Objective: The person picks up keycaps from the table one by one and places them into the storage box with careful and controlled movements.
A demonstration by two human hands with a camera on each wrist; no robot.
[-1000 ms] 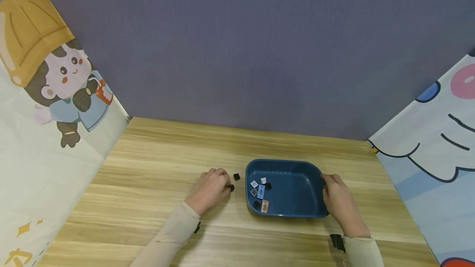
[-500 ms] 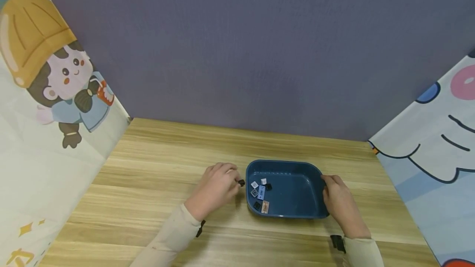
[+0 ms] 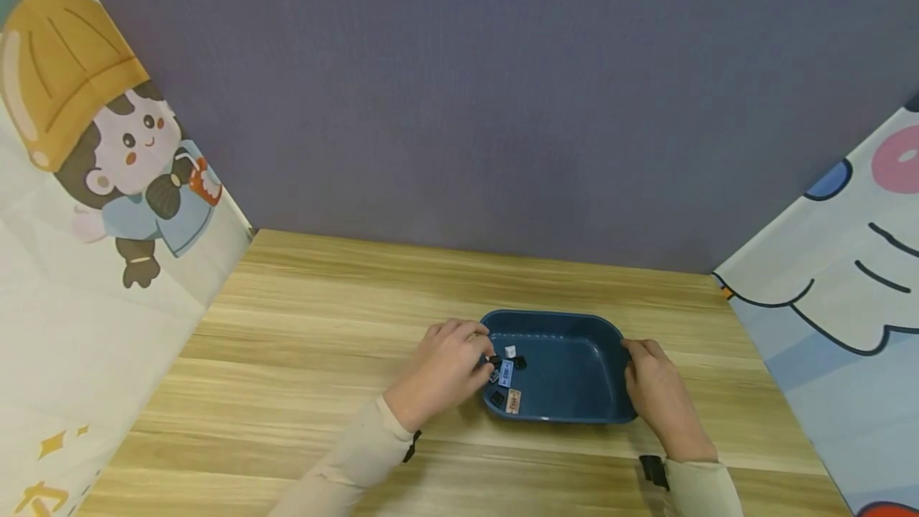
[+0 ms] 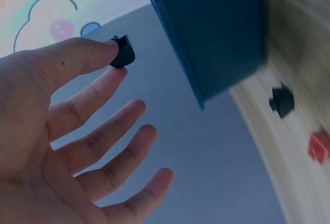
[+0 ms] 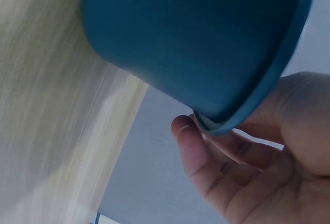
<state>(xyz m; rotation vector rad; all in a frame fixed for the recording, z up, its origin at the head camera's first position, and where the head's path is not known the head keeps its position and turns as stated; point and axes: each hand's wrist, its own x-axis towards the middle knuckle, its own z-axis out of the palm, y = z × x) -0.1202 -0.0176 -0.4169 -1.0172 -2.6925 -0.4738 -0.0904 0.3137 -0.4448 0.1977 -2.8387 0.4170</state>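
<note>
My left hand (image 3: pixel 443 367) pinches a black keycap (image 4: pixel 124 53) between thumb and index fingertip, its other fingers spread. In the head view it reaches over the left rim of the blue tray (image 3: pixel 567 377). My right hand (image 3: pixel 659 396) grips the tray's right rim, thumb on the inner side. Inside the tray's left end lie a white keycap (image 3: pixel 510 352), a blue printed keycap (image 3: pixel 506 374), an orange printed keycap (image 3: pixel 513 400) and several black ones, partly hidden by my left hand.
The left wrist view shows another black keycap (image 4: pixel 282 100) and a red keycap (image 4: pixel 318 148) on the table beside the tray. The wooden table (image 3: pixel 323 294) meets a grey-purple panel (image 3: pixel 459 102) at the back. Printed cartoon sheets flank both sides.
My left hand has moved right with the black keycap, from the table left of the tray to over its left rim. My right hand has stayed on the tray.
</note>
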